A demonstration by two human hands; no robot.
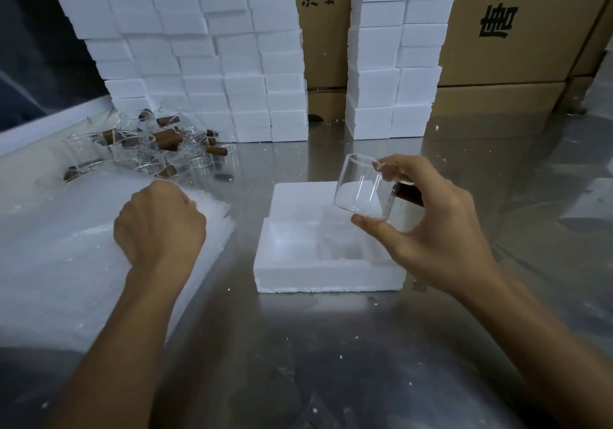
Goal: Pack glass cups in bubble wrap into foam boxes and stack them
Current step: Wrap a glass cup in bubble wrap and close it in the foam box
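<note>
Glass cup with a dark brown handle was held tilted in the right hand, up off the bench and over the far right corner of the open foam box. Right fingers curled over the cup's rim side, thumb under its base, handle against the palm side. The foam box sat just below and left of those fingers, flat on the metal bench, showing divided compartments inside; could not tell if anything lay in them.

Left hand sat knuckles-up on a stack of bubble wrap sheets, fingers curled down at the stack's far edge, seemingly pinching the top sheet; fingertips hidden, so the grip was not fully readable.

Beyond the left fingers, a loose pile of more glass cups with brown handles lay on the bench. Behind that pile, a tall wall of closed white foam boxes. Beyond the right fingers, a narrower foam box stack, two columns wide, with cardboard cartons printed in black characters behind. White foam crumbs scattered over the bench.
</note>
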